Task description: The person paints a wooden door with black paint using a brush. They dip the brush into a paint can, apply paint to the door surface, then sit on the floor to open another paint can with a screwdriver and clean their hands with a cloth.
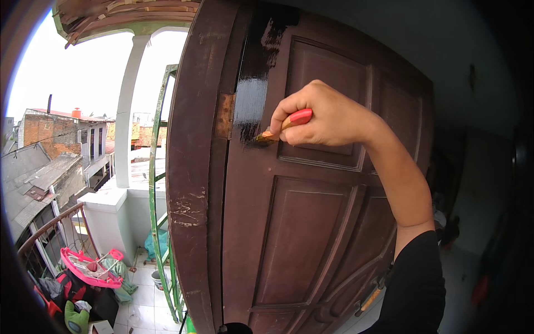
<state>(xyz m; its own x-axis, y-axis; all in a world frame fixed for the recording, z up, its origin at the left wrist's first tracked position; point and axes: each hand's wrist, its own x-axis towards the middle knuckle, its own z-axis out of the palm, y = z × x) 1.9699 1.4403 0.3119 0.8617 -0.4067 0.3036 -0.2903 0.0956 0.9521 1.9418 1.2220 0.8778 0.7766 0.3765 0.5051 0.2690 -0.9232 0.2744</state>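
My right hand (pixel 317 117) grips a paintbrush (pixel 297 118) with a red-tipped wooden handle. Its bristles press on the hinge-side stile of a brown panelled wooden door (pixel 246 217). Wet, glossy dark paint (pixel 252 98) covers the upper part of that stile and ends in ragged strokes at the bristles. Lower down, the stile and the raised panels look duller and browner. A rusty hinge (pixel 225 115) sits beside the wet patch, between door and door frame (pixel 192 179). My left hand is out of view. A dark object (pixel 235 328), too cut off to name, shows at the bottom edge.
Left of the frame, a green metal ladder (pixel 155 179) stands on a tiled balcony. Behind it are a white column (pixel 127 112), a rusty railing (pixel 50 227), a pink plastic item (pixel 89 271) on a pile, and a small bucket (pixel 157 279). A door handle (pixel 369 298) projects low right.
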